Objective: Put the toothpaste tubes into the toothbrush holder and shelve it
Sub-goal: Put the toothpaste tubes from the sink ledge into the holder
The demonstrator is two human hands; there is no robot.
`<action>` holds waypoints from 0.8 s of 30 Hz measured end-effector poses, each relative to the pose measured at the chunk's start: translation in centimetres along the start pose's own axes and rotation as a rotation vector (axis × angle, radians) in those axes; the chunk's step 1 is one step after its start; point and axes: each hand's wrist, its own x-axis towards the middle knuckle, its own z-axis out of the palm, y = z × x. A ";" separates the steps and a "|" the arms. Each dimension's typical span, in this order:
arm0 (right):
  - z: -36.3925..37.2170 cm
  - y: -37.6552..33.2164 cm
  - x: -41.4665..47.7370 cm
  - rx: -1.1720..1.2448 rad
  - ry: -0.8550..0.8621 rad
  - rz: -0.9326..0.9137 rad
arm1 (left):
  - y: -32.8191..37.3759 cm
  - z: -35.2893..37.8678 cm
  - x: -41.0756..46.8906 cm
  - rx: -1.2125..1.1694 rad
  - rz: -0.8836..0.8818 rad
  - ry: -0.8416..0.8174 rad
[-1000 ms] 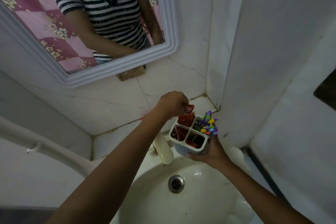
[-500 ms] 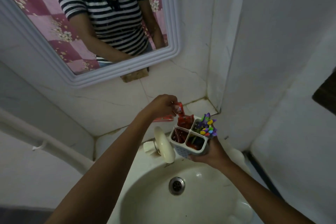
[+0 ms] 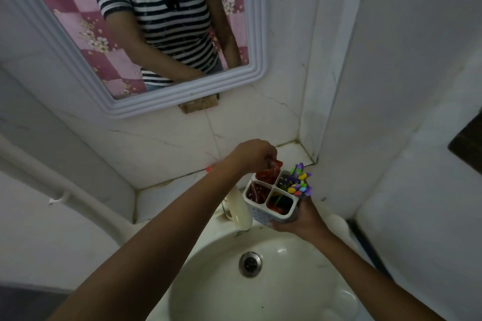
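My right hand (image 3: 300, 219) grips a white four-compartment toothbrush holder (image 3: 263, 214) from below, above the back of the sink. Colourful toothbrush heads (image 3: 300, 182) stick out of its far right compartment. Red toothpaste tubes fill the other compartments. My left hand (image 3: 253, 154) pinches a red toothpaste tube (image 3: 275, 164) whose lower end sits in the far left compartment. A small red bit (image 3: 208, 169) shows on the ledge just behind my left wrist.
A cream tap (image 3: 238, 211) stands left of the holder, over a white sink (image 3: 198, 281) with a metal drain (image 3: 250, 264). A tiled ledge (image 3: 292, 152) runs along the back wall into the corner. A white-framed mirror (image 3: 182, 94) hangs above it.
My left hand picked a red tube off the ledge, carried it right, and lowered it into the far left compartment. The holder stayed in my right hand.
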 end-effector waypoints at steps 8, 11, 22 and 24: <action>-0.2 0.1 0.3 0.063 -0.057 -0.009 | 1.0 -0.8 1.6 -0.013 -0.080 -0.056; -0.3 0.1 0.3 0.107 -0.082 -0.003 | 0.0 -0.8 1.6 -0.096 -0.150 -0.076; -0.5 0.4 0.5 0.015 -0.030 -0.014 | -12.7 4.9 -3.8 -0.076 -0.421 -0.120; -0.5 0.5 0.4 0.004 -0.023 -0.028 | -13.8 6.8 -3.9 0.023 -0.404 -0.160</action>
